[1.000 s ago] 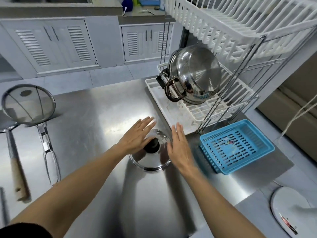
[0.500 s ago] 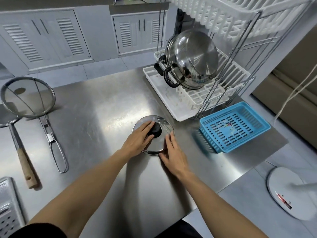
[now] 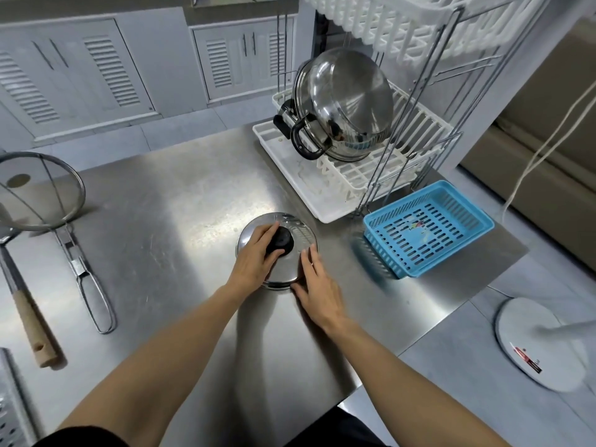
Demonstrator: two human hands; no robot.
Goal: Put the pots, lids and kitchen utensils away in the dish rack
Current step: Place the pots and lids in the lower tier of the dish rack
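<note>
A round steel lid [image 3: 292, 267] with a black knob [image 3: 281, 241] lies flat on the steel table [image 3: 167, 221]. My left hand [image 3: 254, 259] rests on the lid with its fingers curled round the knob. My right hand [image 3: 317, 287] lies flat against the lid's near right rim, fingers apart. A steel pot [image 3: 345, 104] with black handles leans on its side in the lower tier of the white dish rack [image 3: 358, 175].
A blue slotted basket [image 3: 429, 227] sits right of the lid. At the table's left lie a mesh skimmer [image 3: 38, 191], a wooden-handled utensil [image 3: 29, 317] and a grater [image 3: 9, 411]. The rack's upper tier [image 3: 419, 24] overhangs the pot. A white round base [image 3: 541, 343] stands on the floor.
Both hands came down from hovering over the lid onto it. The left fingers closed round the knob and the right hand settled at the rim. The camera view shifted.
</note>
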